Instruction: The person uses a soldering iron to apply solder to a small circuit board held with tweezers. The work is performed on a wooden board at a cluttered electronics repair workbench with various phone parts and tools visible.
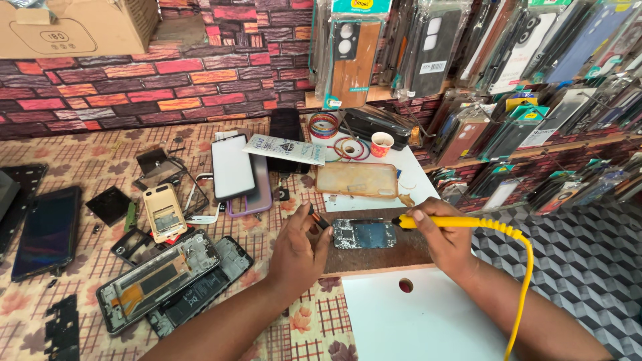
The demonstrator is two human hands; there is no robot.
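A small circuit board [365,234] lies on a wooden plank [374,257] at the table's front. My right hand [443,235] grips a yellow soldering iron [445,222] with its tip at the board's right edge; its yellow cord [525,274] loops down to the right. My left hand [299,251] rests at the board's left end, pinching a thin dark tool [318,218] with an orange tip.
Opened phones, frames and screens [157,277] are spread over the patterned cloth to the left. Behind the board lie a clear phone case [358,180], wire rolls [325,125] and a small cup [382,144]. Packaged phone covers [508,60] hang on the right. A white board [414,321] sits below the plank.
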